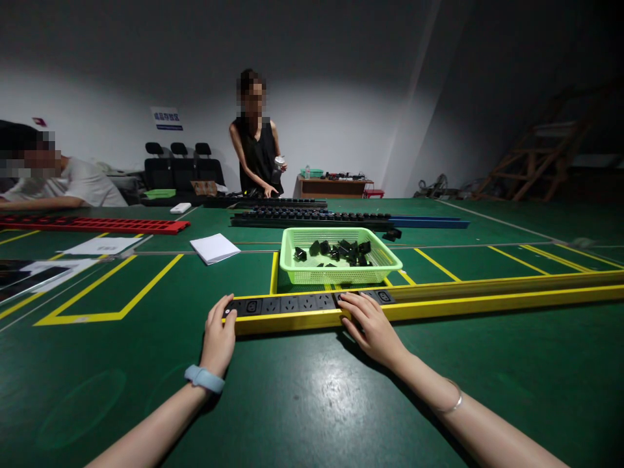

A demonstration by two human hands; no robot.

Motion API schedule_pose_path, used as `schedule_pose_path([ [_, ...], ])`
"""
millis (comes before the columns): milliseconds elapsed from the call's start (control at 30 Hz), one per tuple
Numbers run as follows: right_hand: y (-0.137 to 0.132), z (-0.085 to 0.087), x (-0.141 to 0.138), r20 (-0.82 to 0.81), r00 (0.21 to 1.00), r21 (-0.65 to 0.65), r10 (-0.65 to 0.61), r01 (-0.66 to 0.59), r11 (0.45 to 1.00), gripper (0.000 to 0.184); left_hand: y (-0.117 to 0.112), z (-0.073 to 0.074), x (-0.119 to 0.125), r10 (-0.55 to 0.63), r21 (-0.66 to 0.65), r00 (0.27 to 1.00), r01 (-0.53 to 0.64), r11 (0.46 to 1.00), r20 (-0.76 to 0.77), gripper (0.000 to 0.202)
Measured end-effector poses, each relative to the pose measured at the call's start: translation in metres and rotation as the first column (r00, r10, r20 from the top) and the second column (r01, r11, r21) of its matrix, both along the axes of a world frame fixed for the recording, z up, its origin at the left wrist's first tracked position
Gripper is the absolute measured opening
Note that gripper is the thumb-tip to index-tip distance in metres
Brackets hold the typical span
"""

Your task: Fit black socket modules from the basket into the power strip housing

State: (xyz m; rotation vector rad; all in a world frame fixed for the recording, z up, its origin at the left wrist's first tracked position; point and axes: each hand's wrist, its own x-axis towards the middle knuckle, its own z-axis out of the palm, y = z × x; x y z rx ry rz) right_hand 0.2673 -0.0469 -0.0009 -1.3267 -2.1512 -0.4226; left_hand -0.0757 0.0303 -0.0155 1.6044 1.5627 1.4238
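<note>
A long yellow rail [487, 300] lies across the green table in front of me, with a row of black socket modules [292, 303] set into its left part. My left hand [218, 335] rests against the rail's left end, thumb on the end socket, fingers curled against the table. My right hand [370, 324] lies over the rail further right, fingers spread and pressing on the sockets. Just behind the rail stands a light green basket [385, 263] holding several loose black socket modules [336, 251].
Black socket strips [312, 218] and a blue rail [429, 223] lie beyond the basket, a red rail [97, 225] at left, white papers [214, 247] between. One person stands at the table's far side, another leans at far left. Yellow lines mark the table.
</note>
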Motion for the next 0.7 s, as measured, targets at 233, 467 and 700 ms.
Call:
schedule_pose_path([
  [233, -0.0004, 0.0016, 0.0001, 0.035, 0.999, 0.006, 0.018, -0.018, 1.000, 0.040, 0.0036, -0.0053, -0.0014, 0.005, 0.017, 1.000, -0.004, 1.000, -0.030, 0.036],
  [467, -0.0002, 0.0008, -0.0002, 0.022, 1.000, 0.009, -0.001, 0.001, 1.000, 0.037, 0.0040, -0.0058, -0.0017, 0.000, 0.022, 1.000, 0.000, 1.000, -0.029, 0.036],
  [700, 0.0011, -0.0019, 0.0014, -0.003, 1.000, 0.036, -0.022, 0.022, 0.999, 0.032, 0.0042, -0.0056, -0.0018, 0.006, 0.018, 0.999, -0.005, 1.000, -0.034, 0.037],
])
